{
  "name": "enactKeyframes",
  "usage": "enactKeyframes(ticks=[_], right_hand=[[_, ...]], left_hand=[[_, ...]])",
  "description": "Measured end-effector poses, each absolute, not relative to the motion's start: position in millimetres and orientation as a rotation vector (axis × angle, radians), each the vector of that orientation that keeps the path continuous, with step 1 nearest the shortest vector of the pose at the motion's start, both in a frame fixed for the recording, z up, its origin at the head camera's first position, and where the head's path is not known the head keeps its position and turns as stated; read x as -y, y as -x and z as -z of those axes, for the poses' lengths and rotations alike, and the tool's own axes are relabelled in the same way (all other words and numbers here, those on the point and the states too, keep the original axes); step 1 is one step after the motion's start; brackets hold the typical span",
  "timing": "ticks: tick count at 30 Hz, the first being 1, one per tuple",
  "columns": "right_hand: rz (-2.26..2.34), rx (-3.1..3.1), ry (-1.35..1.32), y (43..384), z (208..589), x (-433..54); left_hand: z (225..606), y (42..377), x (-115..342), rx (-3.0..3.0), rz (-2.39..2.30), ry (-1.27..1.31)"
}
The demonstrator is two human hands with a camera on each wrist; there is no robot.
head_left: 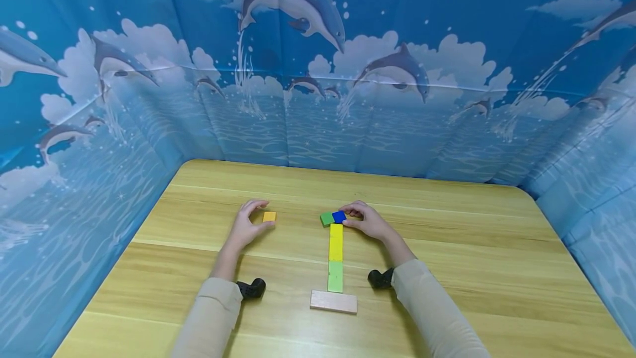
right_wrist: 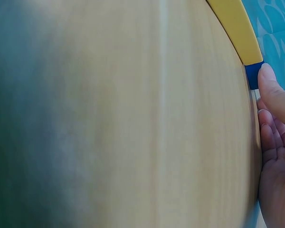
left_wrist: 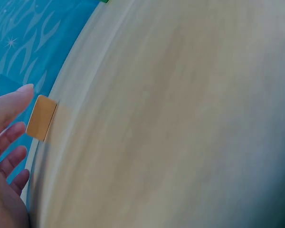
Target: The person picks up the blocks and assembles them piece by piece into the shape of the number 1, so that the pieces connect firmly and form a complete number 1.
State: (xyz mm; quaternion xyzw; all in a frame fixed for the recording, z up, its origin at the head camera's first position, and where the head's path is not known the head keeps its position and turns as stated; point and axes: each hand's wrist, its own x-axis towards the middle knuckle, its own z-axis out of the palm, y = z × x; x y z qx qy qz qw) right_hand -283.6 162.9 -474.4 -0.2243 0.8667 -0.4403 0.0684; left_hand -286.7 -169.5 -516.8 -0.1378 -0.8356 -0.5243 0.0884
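Observation:
My left hand [head_left: 244, 228] curves around an orange block [head_left: 269, 216], thumb on the near side and fingers on the far side. In the left wrist view, a gap shows between the thumb and the orange block [left_wrist: 42, 118]. At the top of a line of blocks, my right hand [head_left: 366, 220] pinches a blue block [head_left: 339, 217] between thumb and fingers. The right wrist view shows the thumb on the blue block [right_wrist: 252, 76], right by the yellow block's end. A green block [head_left: 326, 219] sits against the blue one's left side.
Below the blue and green blocks runs a long yellow block [head_left: 335, 242], then a light green block [head_left: 335, 277]. A pale wooden block [head_left: 333, 301] lies crosswise at the near end. The wooden table [head_left: 472, 247] meets a blue dolphin-print curtain [head_left: 318, 120] at the back.

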Motion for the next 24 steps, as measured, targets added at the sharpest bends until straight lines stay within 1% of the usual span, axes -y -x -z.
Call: enactKeyframes(ticks=[19, 24], right_hand=[[1.347, -2.589, 0.645, 281, 470, -163], [1.343, -2.592, 0.639, 281, 471, -163]], left_hand=[[519, 287, 180, 2.563, 1.384, 0.551], [518, 286, 181, 2.586, 1.378, 0.549]])
